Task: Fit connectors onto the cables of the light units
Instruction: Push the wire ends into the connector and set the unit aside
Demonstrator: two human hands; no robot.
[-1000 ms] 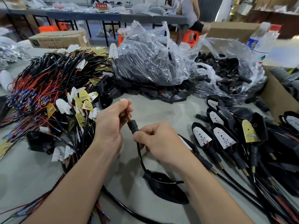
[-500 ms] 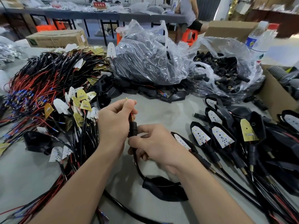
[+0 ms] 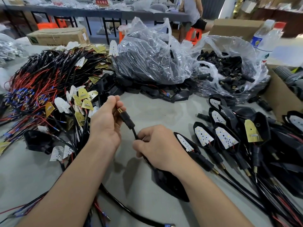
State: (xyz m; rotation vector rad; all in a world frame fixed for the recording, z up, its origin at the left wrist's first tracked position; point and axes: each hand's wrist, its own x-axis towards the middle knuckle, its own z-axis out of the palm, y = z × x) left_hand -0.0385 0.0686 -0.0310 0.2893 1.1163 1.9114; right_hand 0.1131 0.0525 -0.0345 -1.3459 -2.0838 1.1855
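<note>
The connector [image 3: 127,119] is slanting down-right at frame centre, left hand [image 3: 106,123] pinching its upper end, right hand [image 3: 157,146] gripping the cable [image 3: 134,134] just below.

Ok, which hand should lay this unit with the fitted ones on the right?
Right, likely. The right hand pinches the cable below the connector, beside that row of light units; the left hand holds the connector's tip, nearer the wire pile.

- Shiny gold metal is being shown on the matt black plastic connector [image 3: 127,120].
- Light is being bounced off the clear, crinkly plastic bag [image 3: 152,51].
- The cable [image 3: 134,134] is being seen as smooth and glossy.
</note>
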